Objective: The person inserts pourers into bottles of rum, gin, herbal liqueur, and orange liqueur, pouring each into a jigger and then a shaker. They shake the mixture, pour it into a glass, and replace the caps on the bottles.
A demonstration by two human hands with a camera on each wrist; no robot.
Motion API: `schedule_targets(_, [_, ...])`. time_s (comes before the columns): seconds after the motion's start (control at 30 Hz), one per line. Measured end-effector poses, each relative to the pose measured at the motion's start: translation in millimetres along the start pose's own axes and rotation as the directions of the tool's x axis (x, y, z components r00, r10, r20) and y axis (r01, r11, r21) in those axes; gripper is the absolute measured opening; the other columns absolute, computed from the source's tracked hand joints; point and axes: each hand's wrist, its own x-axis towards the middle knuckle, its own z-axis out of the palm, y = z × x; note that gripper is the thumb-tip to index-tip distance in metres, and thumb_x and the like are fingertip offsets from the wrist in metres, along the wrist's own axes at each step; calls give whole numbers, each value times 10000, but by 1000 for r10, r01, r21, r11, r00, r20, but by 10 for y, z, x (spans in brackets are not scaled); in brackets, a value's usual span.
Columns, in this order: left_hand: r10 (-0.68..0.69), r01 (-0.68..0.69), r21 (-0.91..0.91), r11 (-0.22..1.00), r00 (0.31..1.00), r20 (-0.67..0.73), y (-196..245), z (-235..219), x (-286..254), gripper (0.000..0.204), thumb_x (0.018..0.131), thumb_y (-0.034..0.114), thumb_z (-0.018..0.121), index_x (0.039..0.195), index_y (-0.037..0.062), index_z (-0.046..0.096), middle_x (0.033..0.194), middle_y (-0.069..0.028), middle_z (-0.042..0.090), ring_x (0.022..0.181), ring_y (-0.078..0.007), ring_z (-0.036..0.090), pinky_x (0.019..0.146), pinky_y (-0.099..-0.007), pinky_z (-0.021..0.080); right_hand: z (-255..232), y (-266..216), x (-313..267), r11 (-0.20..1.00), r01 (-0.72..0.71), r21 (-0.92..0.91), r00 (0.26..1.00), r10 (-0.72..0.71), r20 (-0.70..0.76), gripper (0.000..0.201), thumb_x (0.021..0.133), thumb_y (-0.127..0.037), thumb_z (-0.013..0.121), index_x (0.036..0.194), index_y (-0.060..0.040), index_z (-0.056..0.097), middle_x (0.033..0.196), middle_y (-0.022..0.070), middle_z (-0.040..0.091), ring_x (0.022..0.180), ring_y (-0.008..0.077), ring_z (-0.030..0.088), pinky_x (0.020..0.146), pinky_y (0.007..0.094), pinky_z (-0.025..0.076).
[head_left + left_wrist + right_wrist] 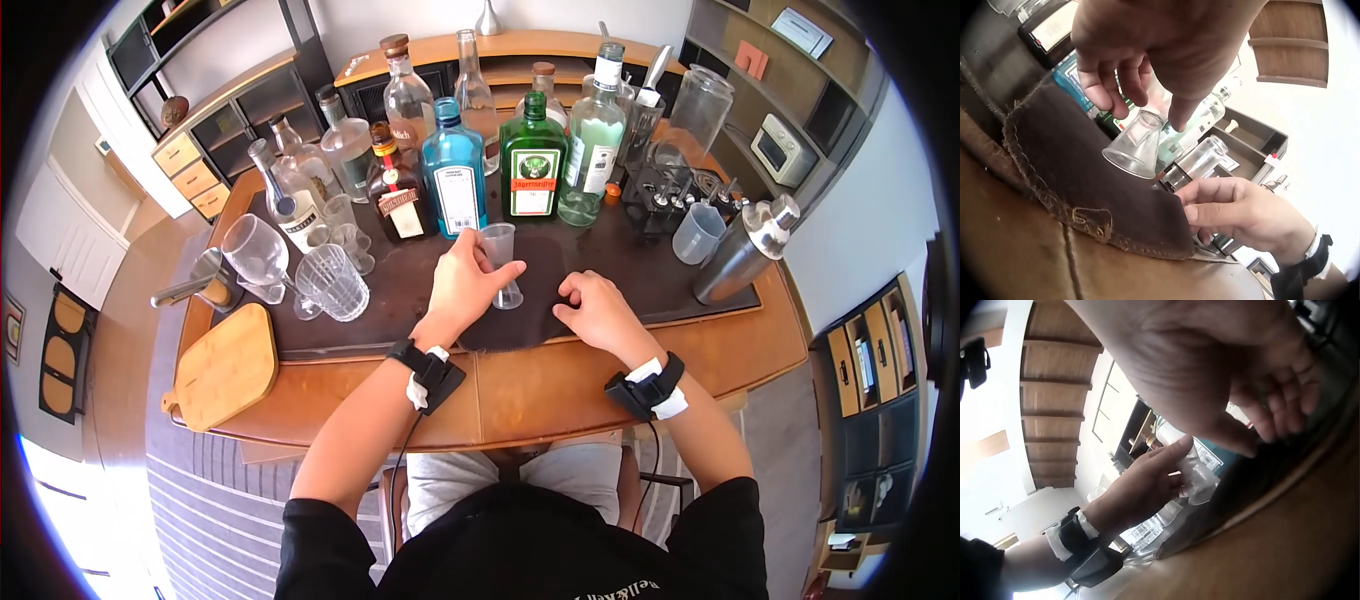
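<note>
My left hand (460, 288) pinches a small clear measuring cup (508, 297), narrow-waisted and upright, between thumb and fingers at the middle of the dark mat. In the left wrist view, the cup (1135, 147) flares towards its rim below the left fingers. To the right of it, my right hand (603, 318) is low at the mat with loosely curled fingers, holding nothing. A blue bottle (455, 175) and a green bottle (533, 165) stand just behind the cup. In the right wrist view, the left hand (1138, 484) is at the cup (1200, 481).
More bottles, including a brown one (398, 195) and a clear one (595, 150), line the back. Glasses (333, 285) and a wooden board (228, 365) are on the left. A steel shaker (745, 250), a plastic jug (699, 236) and a black rack (665, 195) are on the right.
</note>
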Motion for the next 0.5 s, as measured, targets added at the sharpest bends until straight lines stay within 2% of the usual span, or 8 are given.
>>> schedule_targets(0.07, [-24, 24, -16, 1000, 1000, 20, 8, -5, 17, 480, 790, 321, 905, 833, 16, 537, 691, -36, 601, 636, -122, 585, 595, -306, 496, 4, -66, -86, 1000, 16, -17, 997, -17, -73, 192, 831, -140, 774, 929, -5, 680, 957, 186, 678, 956, 382, 681, 825, 462, 543])
schedule_targets(0.1, [-31, 33, -53, 998, 999, 40, -20, -7, 28, 468, 802, 318, 898, 822, 16, 541, 717, -40, 627, 647, -112, 583, 598, -300, 497, 17, -42, -89, 999, -2, -34, 998, 0, -69, 216, 827, -136, 783, 952, -4, 667, 948, 184, 681, 947, 381, 683, 819, 462, 542])
schedule_targets(0.17, [-13, 14, -75, 997, 1000, 13, -90, 13, 44, 462, 811, 313, 893, 828, 16, 539, 737, -47, 640, 657, -112, 587, 606, -299, 501, 45, -23, -66, 997, -33, -67, 998, 29, -62, 270, 821, -129, 801, 997, -1, 641, 931, 181, 686, 929, 381, 687, 808, 462, 541])
schedule_targets(0.27, [-28, 30, -149, 988, 1000, 13, -141, -9, 59, 453, 821, 298, 887, 848, 11, 539, 764, -60, 654, 677, -116, 600, 621, -297, 509, -37, -124, -49, 994, -109, 29, 994, 109, 6, 324, 823, -79, 777, 1061, -1, 570, 898, 174, 700, 911, 385, 691, 800, 465, 539])
schedule_targets(0.37, [-56, 61, -172, 983, 998, 37, -176, -37, 96, 447, 823, 273, 888, 870, 1, 537, 787, -72, 665, 700, -121, 621, 634, -296, 517, 24, -51, -11, 992, -48, 115, 998, 44, 40, 359, 808, -27, 746, 1084, -2, 518, 868, 181, 707, 899, 398, 696, 790, 468, 538])
schedule_targets(0.5, [-72, 76, -124, 989, 997, 36, -4, -115, 58, 442, 816, 233, 892, 911, -5, 532, 815, -94, 681, 744, -145, 669, 653, -307, 538, -34, -96, -63, 994, -98, 46, 995, 96, 35, 321, 798, -54, 727, 1050, -10, 532, 870, 203, 705, 913, 411, 696, 784, 476, 540])
